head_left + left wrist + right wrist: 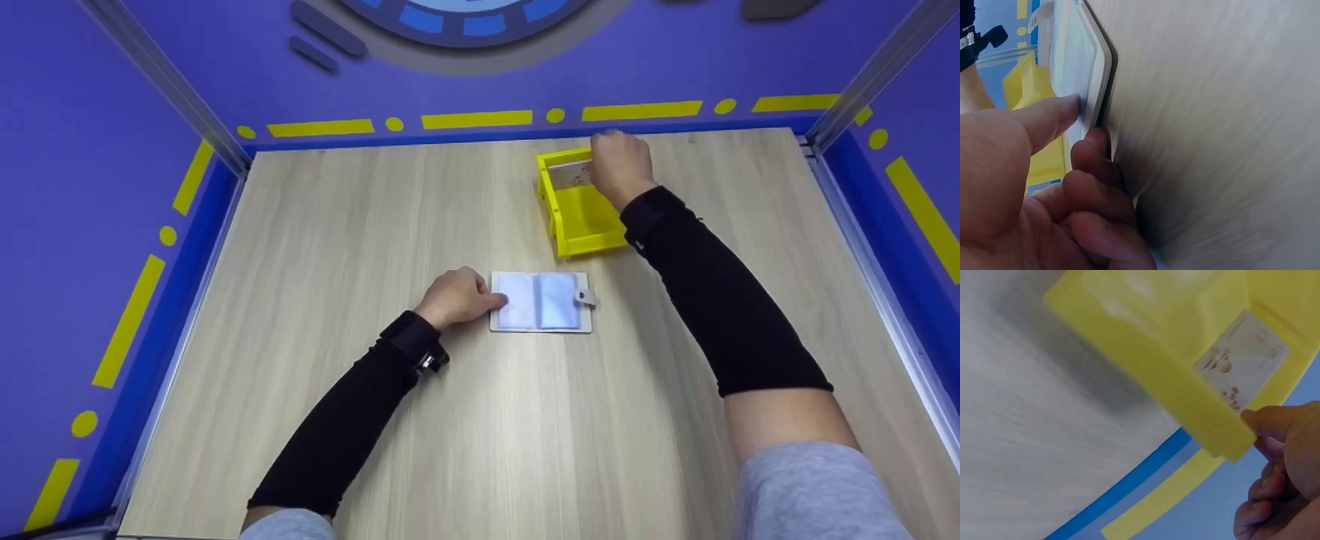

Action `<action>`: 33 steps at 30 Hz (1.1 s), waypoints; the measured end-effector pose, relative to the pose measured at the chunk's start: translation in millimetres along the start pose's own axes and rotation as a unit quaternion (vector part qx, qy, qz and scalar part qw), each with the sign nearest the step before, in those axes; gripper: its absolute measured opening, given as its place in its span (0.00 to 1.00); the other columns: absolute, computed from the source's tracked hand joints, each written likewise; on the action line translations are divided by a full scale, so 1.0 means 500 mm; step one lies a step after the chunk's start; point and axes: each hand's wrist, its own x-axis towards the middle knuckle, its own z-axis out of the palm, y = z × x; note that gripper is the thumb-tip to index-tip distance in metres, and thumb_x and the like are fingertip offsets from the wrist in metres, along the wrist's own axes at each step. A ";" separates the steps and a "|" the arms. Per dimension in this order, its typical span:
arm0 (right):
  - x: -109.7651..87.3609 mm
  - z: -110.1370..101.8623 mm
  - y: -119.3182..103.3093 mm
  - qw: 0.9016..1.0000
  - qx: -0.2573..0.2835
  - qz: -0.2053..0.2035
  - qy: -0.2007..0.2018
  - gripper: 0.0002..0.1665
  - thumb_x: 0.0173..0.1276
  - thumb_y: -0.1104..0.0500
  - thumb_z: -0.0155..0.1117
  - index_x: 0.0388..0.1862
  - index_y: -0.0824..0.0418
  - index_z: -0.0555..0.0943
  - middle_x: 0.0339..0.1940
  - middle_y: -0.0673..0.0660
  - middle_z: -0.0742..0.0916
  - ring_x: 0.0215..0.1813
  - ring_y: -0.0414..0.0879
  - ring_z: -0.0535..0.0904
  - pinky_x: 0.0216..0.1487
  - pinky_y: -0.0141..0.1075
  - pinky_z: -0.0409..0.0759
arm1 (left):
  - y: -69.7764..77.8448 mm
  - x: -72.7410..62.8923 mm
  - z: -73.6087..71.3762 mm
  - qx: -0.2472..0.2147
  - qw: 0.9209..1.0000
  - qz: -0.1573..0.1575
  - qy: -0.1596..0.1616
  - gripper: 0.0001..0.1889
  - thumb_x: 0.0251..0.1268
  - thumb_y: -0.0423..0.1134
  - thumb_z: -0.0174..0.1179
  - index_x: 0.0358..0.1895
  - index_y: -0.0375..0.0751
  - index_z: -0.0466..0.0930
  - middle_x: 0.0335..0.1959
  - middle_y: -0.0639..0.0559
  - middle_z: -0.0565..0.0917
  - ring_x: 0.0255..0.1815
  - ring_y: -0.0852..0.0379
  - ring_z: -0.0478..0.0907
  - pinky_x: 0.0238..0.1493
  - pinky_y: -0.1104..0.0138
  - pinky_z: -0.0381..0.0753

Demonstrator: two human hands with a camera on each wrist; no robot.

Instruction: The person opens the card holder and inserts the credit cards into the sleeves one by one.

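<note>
A white card holder (541, 301) lies spread open on the table, its clear sleeves facing up and a snap tab at its right side. My left hand (459, 296) pinches its left edge. In the left wrist view the thumb (1061, 112) presses on the sleeve, while curled fingers (1098, 191) sit at the edge below. Farther back is a yellow bin (589, 244), gripped at its far rim by my right hand (621, 166). Inside it, a pale card with a flower print (1244, 360) rests against the wall, near the right thumb (1269, 421).
The wood-grain table (360, 225) is bounded by a blue back wall (480, 90) with yellow markings and by side walls. The bin stands near the back edge, behind the card holder. A metal rail (862, 262) runs along the right side.
</note>
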 end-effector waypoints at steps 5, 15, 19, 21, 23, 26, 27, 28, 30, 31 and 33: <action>0.009 0.005 0.008 1.000 0.005 0.018 -0.001 0.31 0.81 0.56 0.70 0.73 0.72 0.75 0.65 0.72 0.85 0.62 0.69 0.86 0.66 0.61 0.86 | 0.001 -0.003 -0.005 -0.006 1.000 -0.004 -0.003 0.26 0.70 0.59 0.72 0.17 0.52 0.76 0.16 0.62 0.71 0.22 0.60 0.69 0.25 0.66 0.64; 0.023 0.018 0.009 0.999 0.019 0.031 -0.020 0.37 0.81 0.49 0.72 0.76 0.69 0.70 0.68 0.72 0.83 0.64 0.69 0.84 0.70 0.62 0.83 | -0.001 0.004 -0.002 -0.012 1.000 -0.009 -0.006 0.26 0.70 0.59 0.72 0.17 0.53 0.75 0.15 0.63 0.69 0.21 0.60 0.68 0.26 0.66 0.64; 0.024 0.029 0.010 1.000 0.011 0.028 0.003 0.37 0.80 0.49 0.73 0.75 0.69 0.71 0.66 0.72 0.85 0.61 0.69 0.86 0.67 0.62 0.85 | -0.002 0.003 -0.002 -0.008 1.000 -0.004 -0.003 0.26 0.70 0.59 0.73 0.17 0.53 0.75 0.15 0.63 0.69 0.21 0.60 0.68 0.25 0.66 0.63; 0.023 0.035 0.011 0.999 0.012 0.026 0.018 0.37 0.79 0.50 0.74 0.74 0.69 0.71 0.64 0.73 0.85 0.59 0.70 0.87 0.65 0.62 0.86 | -0.001 0.002 -0.003 -0.004 1.000 -0.002 -0.001 0.26 0.70 0.58 0.72 0.17 0.53 0.75 0.15 0.63 0.69 0.21 0.60 0.68 0.25 0.66 0.63; 0.024 0.039 0.011 0.999 0.010 0.024 0.029 0.37 0.79 0.50 0.74 0.74 0.70 0.71 0.62 0.73 0.86 0.57 0.70 0.87 0.63 0.62 0.86 | -0.001 0.001 -0.005 0.000 1.000 -0.001 0.001 0.26 0.70 0.58 0.72 0.17 0.53 0.75 0.16 0.63 0.70 0.22 0.60 0.68 0.26 0.66 0.63; 0.028 0.040 0.006 0.999 0.003 0.027 0.027 0.37 0.79 0.50 0.74 0.74 0.69 0.71 0.62 0.73 0.86 0.58 0.70 0.87 0.64 0.62 0.86 | 0.000 0.000 -0.007 0.002 1.000 -0.003 0.001 0.26 0.70 0.59 0.72 0.17 0.53 0.75 0.16 0.63 0.71 0.22 0.60 0.68 0.26 0.66 0.64; 0.029 0.039 0.005 0.999 0.000 0.029 0.024 0.36 0.80 0.50 0.73 0.74 0.69 0.71 0.63 0.72 0.86 0.58 0.69 0.87 0.65 0.62 0.85 | 0.000 0.000 -0.008 0.000 1.000 -0.004 -0.001 0.26 0.70 0.59 0.72 0.17 0.53 0.75 0.17 0.63 0.71 0.22 0.60 0.69 0.26 0.66 0.64; 0.030 0.037 0.003 0.999 -0.004 0.031 0.021 0.35 0.81 0.51 0.72 0.74 0.69 0.72 0.63 0.72 0.86 0.59 0.69 0.87 0.65 0.62 0.85 | 0.000 0.000 -0.008 0.000 1.000 -0.005 -0.002 0.26 0.70 0.59 0.72 0.17 0.53 0.76 0.17 0.63 0.71 0.22 0.60 0.69 0.26 0.66 0.64; 0.032 0.033 0.001 0.999 -0.007 0.032 0.019 0.32 0.82 0.53 0.71 0.74 0.69 0.72 0.63 0.72 0.86 0.59 0.69 0.87 0.66 0.62 0.85 | 0.000 0.001 -0.009 -0.001 1.000 -0.004 -0.002 0.26 0.70 0.60 0.72 0.17 0.53 0.76 0.16 0.63 0.71 0.22 0.60 0.69 0.26 0.66 0.64; 0.031 0.032 0.001 0.999 -0.008 0.031 0.021 0.31 0.82 0.54 0.70 0.74 0.69 0.73 0.62 0.72 0.86 0.59 0.69 0.87 0.66 0.62 0.85 | 0.000 0.001 -0.008 -0.002 1.000 -0.005 -0.002 0.26 0.70 0.60 0.73 0.17 0.53 0.77 0.16 0.63 0.71 0.22 0.60 0.69 0.27 0.66 0.65; 0.028 0.030 0.002 0.999 -0.007 0.026 0.023 0.29 0.83 0.55 0.68 0.73 0.69 0.74 0.61 0.72 0.87 0.58 0.69 0.87 0.64 0.62 0.86 | -0.002 0.001 -0.006 -0.002 1.000 -0.010 -0.002 0.26 0.69 0.60 0.73 0.17 0.53 0.77 0.17 0.62 0.71 0.22 0.60 0.69 0.27 0.66 0.65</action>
